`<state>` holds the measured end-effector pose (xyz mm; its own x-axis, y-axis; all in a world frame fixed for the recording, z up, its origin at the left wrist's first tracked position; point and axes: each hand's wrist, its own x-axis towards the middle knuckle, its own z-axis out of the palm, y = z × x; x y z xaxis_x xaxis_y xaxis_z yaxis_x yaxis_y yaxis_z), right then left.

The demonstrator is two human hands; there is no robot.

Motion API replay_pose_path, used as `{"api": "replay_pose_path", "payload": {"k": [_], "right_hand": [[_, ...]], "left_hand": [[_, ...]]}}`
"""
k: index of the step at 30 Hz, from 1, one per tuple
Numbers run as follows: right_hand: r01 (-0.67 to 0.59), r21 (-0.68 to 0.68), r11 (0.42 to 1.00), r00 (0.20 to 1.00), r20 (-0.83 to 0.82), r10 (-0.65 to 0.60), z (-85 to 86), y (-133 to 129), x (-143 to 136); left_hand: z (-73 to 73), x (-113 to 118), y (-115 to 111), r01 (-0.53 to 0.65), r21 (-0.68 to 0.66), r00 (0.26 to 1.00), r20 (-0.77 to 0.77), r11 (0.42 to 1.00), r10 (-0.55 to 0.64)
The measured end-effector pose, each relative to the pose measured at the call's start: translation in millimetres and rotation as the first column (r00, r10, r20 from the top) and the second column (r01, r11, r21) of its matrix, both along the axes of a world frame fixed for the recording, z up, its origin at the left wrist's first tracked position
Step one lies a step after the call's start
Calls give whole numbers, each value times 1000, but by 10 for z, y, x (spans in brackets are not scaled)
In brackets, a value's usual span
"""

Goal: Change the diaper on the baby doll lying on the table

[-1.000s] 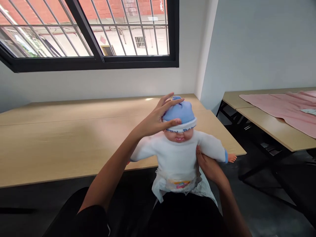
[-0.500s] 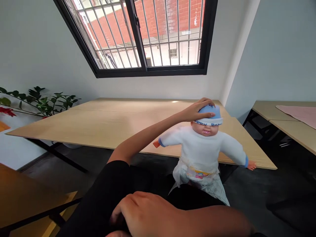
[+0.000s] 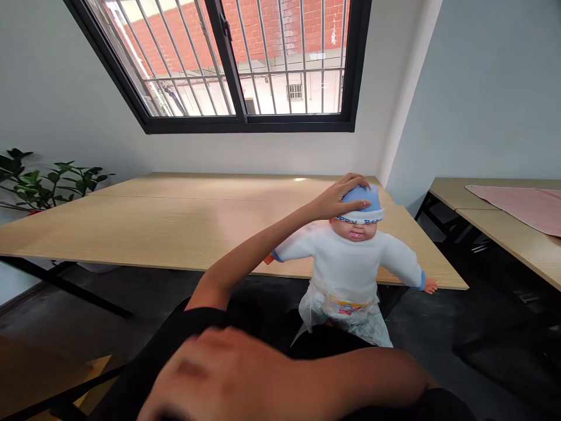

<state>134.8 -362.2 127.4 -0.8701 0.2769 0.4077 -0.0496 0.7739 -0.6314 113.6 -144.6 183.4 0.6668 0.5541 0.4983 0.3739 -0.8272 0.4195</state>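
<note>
A baby doll (image 3: 346,257) in a white long-sleeved top sits upright on my lap with its arms spread. Its blue knit cap (image 3: 372,200) has a white lettered brim pulled low over the eyes. My left hand (image 3: 342,197) grips the capped head from the side, fingers over the top and thumb across the front. Round the doll's hips is a diaper (image 3: 350,313) with a coloured print, its side flaps hanging loose. My right hand (image 3: 214,374) crosses low in front of me, blurred, its fingers hidden at the bottom edge.
A long wooden table (image 3: 184,219) stands behind the doll, under a barred window (image 3: 245,117). Another table to the right carries a pink cloth (image 3: 521,204). Green plants (image 3: 52,184) grow at the left, and a wooden chair part (image 3: 39,374) shows at lower left.
My view has turned slightly right, so the room and doll sit further left. My right hand has moved left and nearer the bottom edge. My left hand keeps hold of the doll's capped head.
</note>
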Motion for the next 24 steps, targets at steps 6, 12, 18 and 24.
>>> {"api": "replay_pose_path", "payload": {"k": [6,12,18,24], "right_hand": [[49,-196,979,999,-14,-53,35,243,0],[393,-375,840,842,-221,-492,-462,392,1019],[862,-450,232,211,-97,-973,-1220,925,1865],[568,-761,311,398,-77,-914,-1308,1371,1638]], "left_hand": [[28,-63,47,-13,5,1000,-9,1000,13],[-113,-224,-392,-264,84,957,150,961,250],[-1279,-551,-1241,-711,-22,384,825,703,414],[-1612,-515,-1150,-566,-482,662,218,669,717]]}}
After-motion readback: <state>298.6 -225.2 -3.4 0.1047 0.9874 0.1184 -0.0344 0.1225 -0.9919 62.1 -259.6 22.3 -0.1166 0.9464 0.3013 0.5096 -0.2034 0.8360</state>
